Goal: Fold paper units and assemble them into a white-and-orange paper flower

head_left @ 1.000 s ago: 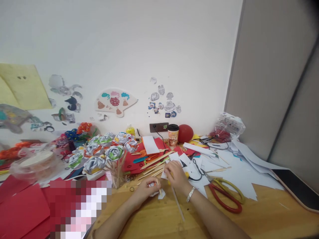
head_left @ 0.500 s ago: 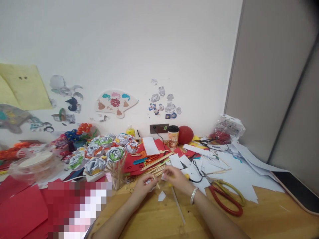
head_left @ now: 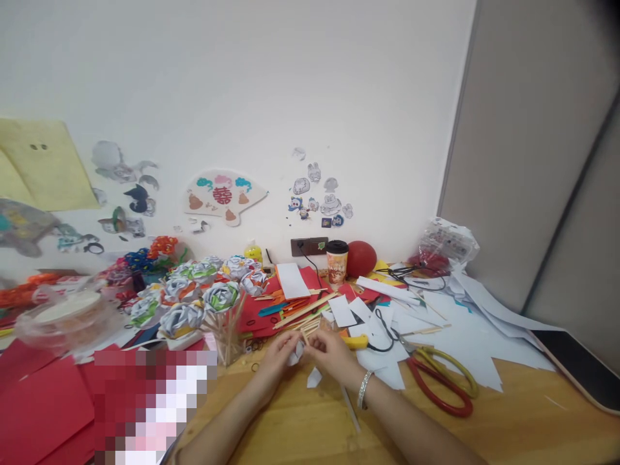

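Observation:
Over the wooden table, my left hand point(head_left: 282, 354) is closed on a small folded white paper piece point(head_left: 296, 353) with a short wooden stick point(head_left: 304, 337) at its top. My right hand point(head_left: 328, 353) meets it from the right, fingers pinched at the paper and stick; exactly what the fingertips grip is partly hidden. Just behind my right hand lies a yellow corded tool, apparently a hot glue gun point(head_left: 357, 341). A small white paper scrap point(head_left: 314, 377) lies below the hands, and a thin pale translucent stick point(head_left: 351, 410) extends toward me under my right wrist.
Paper roses on sticks point(head_left: 220, 297) stand in a container at left. Red sheets point(head_left: 43, 407) lie left of my arms. Scissors point(head_left: 440, 381), white paper point(head_left: 460, 336) and a phone-like dark slab point(head_left: 581, 371) are at right. A lidded cup point(head_left: 337, 263) stands near the wall.
My right hand has moved left to meet my left hand at the paper and stick. More of the yellow tool shows behind it. The view has shifted slightly.

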Tool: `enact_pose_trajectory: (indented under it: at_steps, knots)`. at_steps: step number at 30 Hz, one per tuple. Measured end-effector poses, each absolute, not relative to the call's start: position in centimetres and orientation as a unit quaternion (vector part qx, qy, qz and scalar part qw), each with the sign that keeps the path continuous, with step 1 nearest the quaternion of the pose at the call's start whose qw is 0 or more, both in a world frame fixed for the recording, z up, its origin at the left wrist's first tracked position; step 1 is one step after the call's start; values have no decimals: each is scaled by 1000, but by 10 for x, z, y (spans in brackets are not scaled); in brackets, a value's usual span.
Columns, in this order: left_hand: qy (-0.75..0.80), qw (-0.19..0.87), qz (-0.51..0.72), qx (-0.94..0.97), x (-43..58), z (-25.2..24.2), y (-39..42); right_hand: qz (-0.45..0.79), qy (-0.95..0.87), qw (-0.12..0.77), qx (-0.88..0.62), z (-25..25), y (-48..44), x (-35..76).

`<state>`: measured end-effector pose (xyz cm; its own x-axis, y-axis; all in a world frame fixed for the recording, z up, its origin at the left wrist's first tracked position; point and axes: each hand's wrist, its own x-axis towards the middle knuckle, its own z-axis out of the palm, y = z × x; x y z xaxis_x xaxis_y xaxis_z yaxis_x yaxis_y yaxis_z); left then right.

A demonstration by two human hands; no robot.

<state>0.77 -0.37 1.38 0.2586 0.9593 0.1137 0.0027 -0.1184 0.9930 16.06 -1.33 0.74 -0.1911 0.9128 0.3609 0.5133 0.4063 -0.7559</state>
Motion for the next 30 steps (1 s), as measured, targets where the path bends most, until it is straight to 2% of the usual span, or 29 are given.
enact_pose_trajectory:
  at_steps: [4,9,11,15,17,23,26,30]
  knots:
    - [358,538,503,573,1,14,0,162,-709,364,-582,11,-15,167]
    - [352,469,511,629,-3,9,5,97,-731,326,-591,7,-21,165]
    - [349,425,515,657,-2,6,5,125,-737,338,-572,9,-21,163]
    - [357,321,501,720,-1,7,3,256,-735,432,-457,16,-23,162]
    - [369,276,487,742,-1,8,2,281,-739,440,-426,18,-26,160]
    - [375,179,462,783,-2,-2,5,103,-795,348,-487,16,-39,154]
    - [373,170,451,793,-2,-5,5,74,-796,321,-507,15,-40,152]
    - [371,224,465,772,0,1,1,112,-776,339,-521,20,-39,154]
